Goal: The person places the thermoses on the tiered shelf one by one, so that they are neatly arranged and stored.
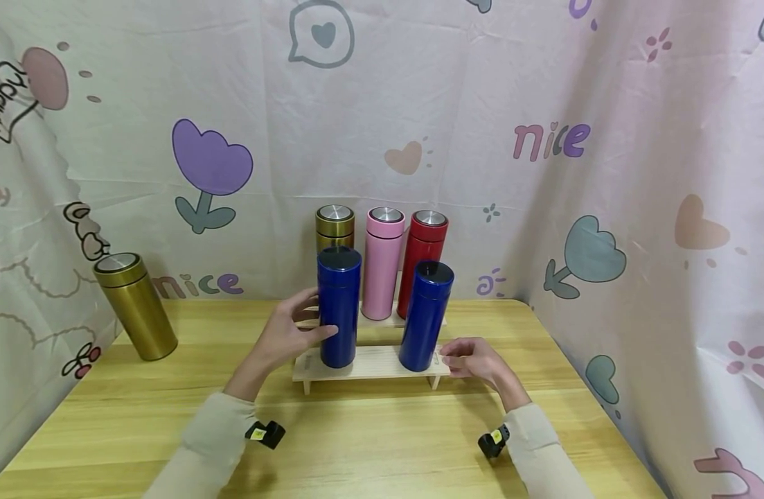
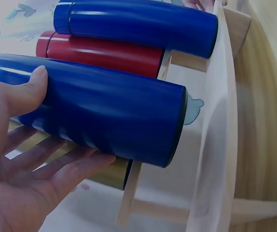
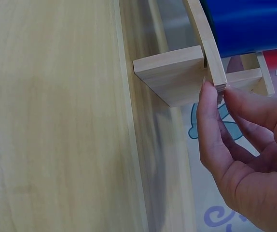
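Observation:
My left hand (image 1: 286, 331) grips a dark blue thermos bottle (image 1: 340, 308) with the thumb across its front and the fingers round its far side. In the left wrist view a gap shows between the base of that bottle (image 2: 114, 111) and the front board. On the right end of the wooden two-step rack (image 1: 375, 364), my right hand (image 1: 475, 360) pinches the board's edge between thumb and fingers, clearest in the right wrist view. A second blue thermos bottle (image 1: 426, 315) stands on the front step, near the right hand.
Behind, on the upper step, stand a gold bottle (image 1: 334, 227), a pink bottle (image 1: 383, 267) and a red bottle (image 1: 424, 256). Another gold bottle (image 1: 136, 306) stands alone at the table's left. A patterned cloth (image 1: 382, 125) hangs behind and beside the wooden table (image 1: 357, 443).

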`<state>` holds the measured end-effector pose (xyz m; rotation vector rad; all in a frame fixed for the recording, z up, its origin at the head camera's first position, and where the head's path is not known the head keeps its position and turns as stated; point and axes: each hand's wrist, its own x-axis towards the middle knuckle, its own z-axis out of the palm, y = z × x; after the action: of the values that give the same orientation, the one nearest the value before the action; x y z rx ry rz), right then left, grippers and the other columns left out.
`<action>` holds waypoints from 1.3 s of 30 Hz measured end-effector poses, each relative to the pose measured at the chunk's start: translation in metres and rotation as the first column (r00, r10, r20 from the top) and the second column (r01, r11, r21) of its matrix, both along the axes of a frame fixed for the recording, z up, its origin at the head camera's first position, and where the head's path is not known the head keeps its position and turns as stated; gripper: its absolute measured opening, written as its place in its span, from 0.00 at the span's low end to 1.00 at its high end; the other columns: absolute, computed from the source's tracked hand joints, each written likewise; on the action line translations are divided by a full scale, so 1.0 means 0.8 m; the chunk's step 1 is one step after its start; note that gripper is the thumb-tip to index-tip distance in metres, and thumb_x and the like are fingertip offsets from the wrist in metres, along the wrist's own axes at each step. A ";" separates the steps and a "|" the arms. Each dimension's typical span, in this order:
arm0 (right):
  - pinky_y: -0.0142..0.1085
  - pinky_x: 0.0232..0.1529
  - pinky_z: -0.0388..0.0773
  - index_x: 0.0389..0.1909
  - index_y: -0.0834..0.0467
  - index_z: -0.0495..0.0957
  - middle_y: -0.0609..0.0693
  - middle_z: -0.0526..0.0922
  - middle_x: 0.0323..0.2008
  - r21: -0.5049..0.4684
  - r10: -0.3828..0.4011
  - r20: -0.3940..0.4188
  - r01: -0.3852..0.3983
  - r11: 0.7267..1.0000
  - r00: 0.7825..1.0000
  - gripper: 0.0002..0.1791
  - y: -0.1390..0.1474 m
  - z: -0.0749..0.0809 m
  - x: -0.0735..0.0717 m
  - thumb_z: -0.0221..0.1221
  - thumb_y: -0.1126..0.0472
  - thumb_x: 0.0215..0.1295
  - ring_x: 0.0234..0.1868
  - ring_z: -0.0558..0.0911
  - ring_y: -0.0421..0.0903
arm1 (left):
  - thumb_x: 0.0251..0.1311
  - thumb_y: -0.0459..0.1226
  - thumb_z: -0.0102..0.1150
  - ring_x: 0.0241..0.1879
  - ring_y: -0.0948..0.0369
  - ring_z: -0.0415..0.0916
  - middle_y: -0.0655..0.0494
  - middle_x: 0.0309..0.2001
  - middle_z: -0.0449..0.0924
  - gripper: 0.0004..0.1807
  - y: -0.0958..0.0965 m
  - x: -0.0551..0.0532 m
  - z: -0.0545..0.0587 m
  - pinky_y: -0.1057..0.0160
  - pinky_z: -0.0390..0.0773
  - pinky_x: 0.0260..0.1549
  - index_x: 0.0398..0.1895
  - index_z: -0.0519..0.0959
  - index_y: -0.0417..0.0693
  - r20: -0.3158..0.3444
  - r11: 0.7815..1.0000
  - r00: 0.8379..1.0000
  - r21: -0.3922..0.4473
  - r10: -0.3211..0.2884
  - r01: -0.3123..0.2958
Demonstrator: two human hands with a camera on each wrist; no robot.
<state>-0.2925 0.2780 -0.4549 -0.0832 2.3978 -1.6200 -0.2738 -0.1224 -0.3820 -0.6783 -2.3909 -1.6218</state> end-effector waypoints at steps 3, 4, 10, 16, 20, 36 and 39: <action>0.39 0.43 0.90 0.51 0.66 0.82 0.53 0.84 0.39 -0.004 -0.008 0.006 0.008 1.000 1.000 0.12 0.000 0.000 0.000 0.63 0.68 0.69 0.35 0.83 0.44 | 0.60 0.36 0.74 0.57 0.36 0.82 0.32 0.65 0.76 0.38 0.008 -0.001 -0.003 0.40 0.86 0.52 0.74 0.69 0.45 -0.005 1.000 1.000 -0.014 0.007 -0.007; 0.39 0.43 0.90 0.52 0.67 0.82 0.53 0.84 0.39 -0.002 -0.004 0.002 0.004 1.000 1.000 0.12 0.000 -0.001 0.000 0.63 0.68 0.69 0.35 0.83 0.44 | 0.60 0.37 0.74 0.57 0.36 0.82 0.33 0.66 0.76 0.38 0.011 -0.001 -0.004 0.40 0.86 0.53 0.73 0.69 0.45 -0.008 1.000 1.000 -0.016 0.008 -0.008; 0.39 0.43 0.90 0.53 0.67 0.81 0.53 0.85 0.39 0.001 0.002 -0.002 -0.002 1.000 1.000 0.13 0.001 0.001 0.001 0.63 0.68 0.70 0.35 0.84 0.43 | 0.60 0.38 0.75 0.56 0.38 0.83 0.35 0.65 0.77 0.39 0.023 -0.004 -0.006 0.40 0.86 0.52 0.73 0.69 0.45 -0.019 1.000 1.000 -0.011 0.004 -0.004; 0.39 0.44 0.90 0.54 0.69 0.80 0.53 0.85 0.40 -0.004 0.014 -0.006 -0.014 1.000 1.000 0.15 0.002 0.003 0.002 0.63 0.67 0.70 0.35 0.84 0.43 | 0.58 0.38 0.75 0.54 0.41 0.84 0.36 0.62 0.80 0.39 0.032 -0.006 -0.009 0.40 0.86 0.53 0.72 0.70 0.45 -0.040 1.000 0.999 -0.012 0.006 -0.007; 0.39 0.44 0.90 0.53 0.68 0.81 0.54 0.85 0.40 -0.001 0.001 0.002 -0.001 1.000 1.000 0.14 0.001 0.002 0.001 0.63 0.67 0.70 0.36 0.84 0.43 | 0.58 0.37 0.75 0.54 0.41 0.84 0.37 0.62 0.80 0.38 0.037 -0.006 -0.010 0.42 0.87 0.52 0.72 0.70 0.45 -0.023 1.000 1.000 0.005 -0.003 0.003; 0.36 0.41 0.90 0.53 0.70 0.80 0.50 0.85 0.37 -0.024 0.045 -0.013 -0.045 0.999 0.999 0.14 0.002 0.000 0.000 0.63 0.69 0.69 0.33 0.83 0.42 | 0.61 0.39 0.73 0.58 0.41 0.82 0.37 0.65 0.78 0.40 0.054 -0.008 -0.017 0.41 0.83 0.59 0.75 0.67 0.45 0.034 1.000 0.999 0.009 -0.006 0.005; 0.37 0.42 0.90 0.54 0.70 0.80 0.51 0.85 0.39 -0.020 0.044 -0.013 -0.044 0.999 0.999 0.15 0.003 0.000 -0.001 0.63 0.68 0.70 0.34 0.84 0.41 | 0.61 0.40 0.73 0.59 0.41 0.82 0.37 0.66 0.77 0.40 0.057 -0.007 -0.017 0.41 0.83 0.59 0.75 0.66 0.45 0.035 1.000 0.999 0.006 -0.004 0.004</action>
<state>-0.2930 0.2807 -0.4549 -0.1487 2.3717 -1.6295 -0.2796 -0.0767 -0.3956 -0.6590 -2.4092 -1.6558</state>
